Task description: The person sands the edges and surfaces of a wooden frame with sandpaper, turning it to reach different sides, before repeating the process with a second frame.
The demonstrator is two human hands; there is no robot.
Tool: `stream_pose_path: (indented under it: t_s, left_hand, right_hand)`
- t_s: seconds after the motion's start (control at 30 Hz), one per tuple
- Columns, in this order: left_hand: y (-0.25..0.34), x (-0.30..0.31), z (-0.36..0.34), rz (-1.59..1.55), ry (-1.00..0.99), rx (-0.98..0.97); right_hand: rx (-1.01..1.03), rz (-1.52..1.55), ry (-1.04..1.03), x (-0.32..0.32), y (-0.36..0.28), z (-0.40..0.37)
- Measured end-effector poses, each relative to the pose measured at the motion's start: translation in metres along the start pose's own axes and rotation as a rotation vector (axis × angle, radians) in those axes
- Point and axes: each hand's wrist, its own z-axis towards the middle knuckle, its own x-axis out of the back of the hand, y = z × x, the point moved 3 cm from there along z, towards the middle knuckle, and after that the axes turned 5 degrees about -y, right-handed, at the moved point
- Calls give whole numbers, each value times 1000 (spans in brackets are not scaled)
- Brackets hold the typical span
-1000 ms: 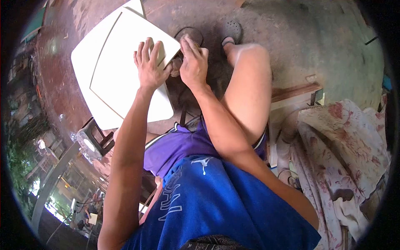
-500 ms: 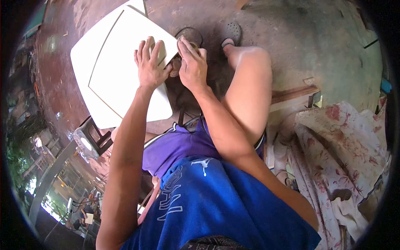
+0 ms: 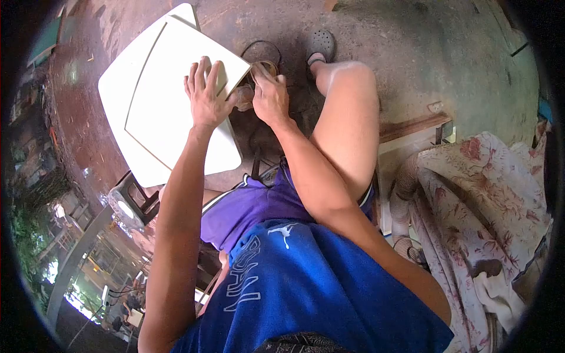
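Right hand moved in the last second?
Yes, slightly: judged against the nearest corner of the white panel, the right hand has drawn back toward the blue shirt.

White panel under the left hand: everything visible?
The white panel is broad and smooth, perhaps plastic or painted board, with some rounded corners. Two thin lines meet at an angle on its face. It sits ahead, leftward. The left hand lies spread on it; the right hand is at its right corner, contact unclear.
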Motion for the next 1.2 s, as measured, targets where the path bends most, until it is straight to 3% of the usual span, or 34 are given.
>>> stream_pose_path:
  t_s: [0.03,0.1,0.17,0.23,0.3,0.4,0.43,0.5,0.63,0.77,0.83,0.97,1.03,1.07,1.1,1.2]
  left_hand:
    - [1,2,0,7,-7,9]
    - [1,4,5,5,-2,8]
    - [-1,1,-3,-2,-30,24]
    - [-4,-2,-1,-11,-9,28]
    - [-5,-3,-1,-7,-3,12]
    - [-3,-4,-3,-17,23,-13]
    - [-4,-4,-1,-13,27,-7]
    - [-4,-6,-1,-9,28,11]
    - [-5,-4,-2,-10,10,14]
    - [-4,-5,0,-9,15,16]
    - [-5,-4,2,-8,6,20]
    - [-3,-4,1,-2,6,20]
    - [-5,-4,0,-5,8,13]
    - [-5,-5,-2,-13,2,7]
    - [-5,-6,-2,-13,4,6]
    - [-1,-6,-1,4,39,-58]
  right_hand:
    - [-1,0,8,-5,4,-1]
    - [59,13,304,-10,8,4]
    - [-1,48,303,9,-10,6]
    - [156,80,141,14,-23,7]
    - [229,118,277,-1,-13,4]
    - [-192,-1,-63,-11,11,9]
    - [-193,-3,-53,-15,13,11]
    - [-234,508,87,-18,10,9]
    - [-195,653,179,-6,-9,8]
    - [-120,597,211,-6,-17,8]
    - [-28,410,194,1,-20,4]
    - [-151,578,120,0,-19,10]
    - [-100,293,151,5,-31,1]
    - [65,218,268,6,-34,-4]
    - [66,217,269,12,-37,-6]
    - [104,234,115,34,-49,-2]
